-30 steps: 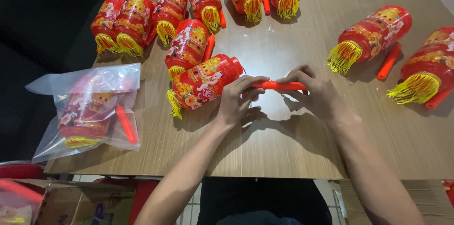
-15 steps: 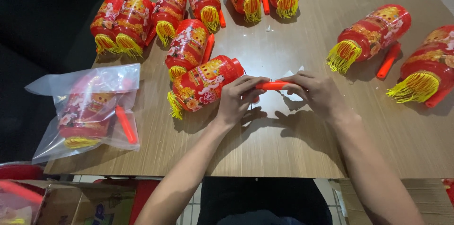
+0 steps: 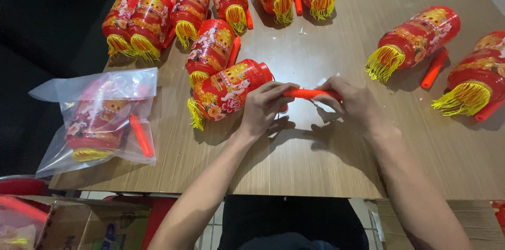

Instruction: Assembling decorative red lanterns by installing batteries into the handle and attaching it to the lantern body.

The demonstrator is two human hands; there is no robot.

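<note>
A red lantern (image 3: pixel 226 91) with gold print and a yellow tassel lies on its side on the wooden table (image 3: pixel 294 160), just left of my hands. An orange stick handle (image 3: pixel 305 93) sticks out from its right end. My left hand (image 3: pixel 261 108) pinches the handle near the lantern. My right hand (image 3: pixel 355 104) grips the handle's far end. Both hands hover just above the tabletop.
Several more red lanterns lie along the back, from one at the left (image 3: pixel 138 23) to others at the right (image 3: pixel 415 39). A clear plastic bag (image 3: pixel 100 118) holding a lantern and stick lies at the left edge. A cardboard box (image 3: pixel 79 223) sits on the floor.
My hands have moved slightly closer together along the orange handle, with more of it covered by my fingers. The lantern has stayed in place.
</note>
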